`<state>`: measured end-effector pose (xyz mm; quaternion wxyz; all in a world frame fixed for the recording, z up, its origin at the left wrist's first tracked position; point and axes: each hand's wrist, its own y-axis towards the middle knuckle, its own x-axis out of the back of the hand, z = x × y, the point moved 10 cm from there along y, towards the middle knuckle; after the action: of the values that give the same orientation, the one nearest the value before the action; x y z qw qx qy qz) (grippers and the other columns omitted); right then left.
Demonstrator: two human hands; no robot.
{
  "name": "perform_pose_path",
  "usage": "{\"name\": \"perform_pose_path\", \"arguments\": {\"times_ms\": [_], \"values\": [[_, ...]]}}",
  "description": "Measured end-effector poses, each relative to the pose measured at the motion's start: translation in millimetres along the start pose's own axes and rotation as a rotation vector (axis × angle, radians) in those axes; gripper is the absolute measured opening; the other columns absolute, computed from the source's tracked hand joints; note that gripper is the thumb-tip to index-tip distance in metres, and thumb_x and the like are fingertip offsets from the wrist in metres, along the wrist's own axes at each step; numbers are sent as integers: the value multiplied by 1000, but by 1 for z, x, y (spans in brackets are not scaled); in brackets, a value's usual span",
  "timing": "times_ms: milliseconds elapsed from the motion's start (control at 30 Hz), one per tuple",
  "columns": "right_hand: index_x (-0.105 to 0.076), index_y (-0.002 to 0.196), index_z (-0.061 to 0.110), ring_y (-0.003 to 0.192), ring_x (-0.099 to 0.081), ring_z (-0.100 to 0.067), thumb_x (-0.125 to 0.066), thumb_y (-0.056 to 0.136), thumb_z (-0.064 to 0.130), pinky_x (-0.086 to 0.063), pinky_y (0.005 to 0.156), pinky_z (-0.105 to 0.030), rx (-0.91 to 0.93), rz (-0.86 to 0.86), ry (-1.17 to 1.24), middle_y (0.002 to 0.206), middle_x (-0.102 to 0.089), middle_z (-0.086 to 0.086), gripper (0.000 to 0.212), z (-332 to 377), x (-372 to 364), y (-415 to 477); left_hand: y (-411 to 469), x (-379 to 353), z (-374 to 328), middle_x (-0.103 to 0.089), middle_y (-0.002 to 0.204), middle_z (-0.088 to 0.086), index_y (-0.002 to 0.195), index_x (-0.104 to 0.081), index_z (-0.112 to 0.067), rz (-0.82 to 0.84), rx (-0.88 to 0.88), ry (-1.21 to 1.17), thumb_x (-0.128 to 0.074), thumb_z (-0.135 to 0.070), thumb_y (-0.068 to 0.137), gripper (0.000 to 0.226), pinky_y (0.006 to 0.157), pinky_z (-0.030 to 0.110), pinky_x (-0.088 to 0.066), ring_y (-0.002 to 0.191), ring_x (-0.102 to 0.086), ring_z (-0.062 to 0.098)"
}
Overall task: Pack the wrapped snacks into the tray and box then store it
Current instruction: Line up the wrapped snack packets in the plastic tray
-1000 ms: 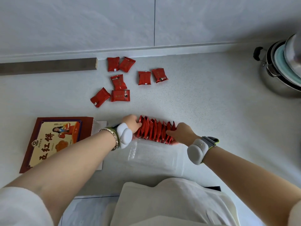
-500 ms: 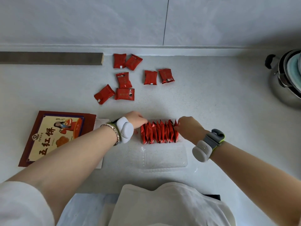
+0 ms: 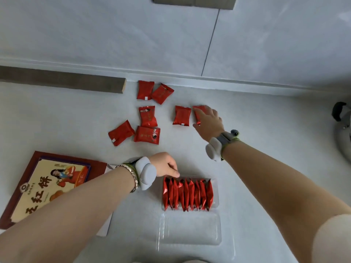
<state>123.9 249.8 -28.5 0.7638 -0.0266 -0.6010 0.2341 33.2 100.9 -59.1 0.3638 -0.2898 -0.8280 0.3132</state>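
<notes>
A clear plastic tray point(image 3: 191, 229) lies on the white counter; its far compartment holds a row of several red wrapped snacks point(image 3: 187, 195) standing on edge, and its near compartment holds nothing. My left hand point(image 3: 163, 165) rests its fingertips on the row's left end. My right hand point(image 3: 208, 121) reaches far out and closes over one loose red snack point(image 3: 197, 113), which lies on the counter. Several more loose red snacks point(image 3: 148, 116) lie scattered to its left. The flat snack box point(image 3: 47, 186), dark red with a yellow printed face, lies at the left.
A steel pot point(image 3: 341, 130) stands at the right edge. A grey-brown strip point(image 3: 62, 79) runs along the wall at the back left. A white sheet point(image 3: 106, 224) sticks out from under the box. The wall closes the counter behind the snacks.
My right hand has left the right end of the row and reached forward onto a loose snack. My left hand stays at the row's left end. The camera has tilted up.
</notes>
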Motion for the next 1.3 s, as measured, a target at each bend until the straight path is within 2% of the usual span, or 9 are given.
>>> {"name": "perform_pose_path", "arguments": {"times_ms": [133,400,500,600,700,800,1000,1167,1300], "values": [[-44,134,27,138,-22,-38,-51,91,36,-32,109,-49,-63,159,-78,154,-19,-11,44,-11,-31,21,8,-2,7,-59,72,-2,102,-71,-5,57,6,-13,-65,-28,85,29,61,14,-38,66,-52,8],[-50,113,3,89,-64,-30,-48,91,3,-52,75,-31,89,-247,400,104,-66,-13,22,-2,-1,-35,5,-2,9,-63,92,1,106,-70,-7,3,-12,-54,-63,-28,87,29,71,18,-41,86,-55,13],[-58,108,3,92,-66,-15,-58,84,-6,-47,75,-6,191,-262,647,102,-68,2,25,3,15,-73,0,0,7,-67,107,8,110,-69,-6,-41,-5,-70,-62,-26,88,30,75,19,-41,91,-54,12],[-73,83,8,106,-57,-9,-67,74,-13,-43,81,-1,206,-297,708,119,-54,2,24,-5,22,-112,-6,0,6,-69,112,11,107,-70,-5,-103,-17,-86,-63,-24,88,28,84,24,-44,93,-58,17],[-69,74,21,103,-55,-4,-65,73,-17,-42,82,1,99,-181,851,115,-54,-8,38,-11,12,-134,-10,3,10,-69,109,13,104,-70,-3,-202,7,-120,-64,-22,87,27,89,29,-45,97,-61,22],[-62,69,16,71,-64,4,-60,75,-22,-51,70,-10,-30,-46,1124,85,-64,-8,39,-16,-3,-159,-20,0,9,-68,110,14,102,-69,-2,-305,11,-140,-64,-21,87,26,88,30,-44,105,-61,28],[-52,88,12,71,-56,-17,-58,83,-12,-48,71,-23,-231,239,1454,79,-54,-6,25,-13,-35,-197,-33,-1,13,-66,118,9,109,-67,-5,-413,59,-132,-59,-25,90,29,84,25,-39,111,-59,26],[-40,114,21,68,-53,-22,-59,86,2,-47,61,-25,-134,118,750,84,-53,-3,39,-20,-20,-200,-38,-2,17,-67,114,13,107,-67,-2,-442,65,-171,-60,-21,90,27,80,23,-38,107,-60,28],[-34,126,13,64,-57,-12,-70,79,6,-42,52,-12,-175,-33,601,84,-61,-4,60,-37,1,-195,-41,-2,17,-68,112,14,106,-67,-2,-453,73,-165,-60,-20,90,26,77,23,-38,102,-61,28]]}}
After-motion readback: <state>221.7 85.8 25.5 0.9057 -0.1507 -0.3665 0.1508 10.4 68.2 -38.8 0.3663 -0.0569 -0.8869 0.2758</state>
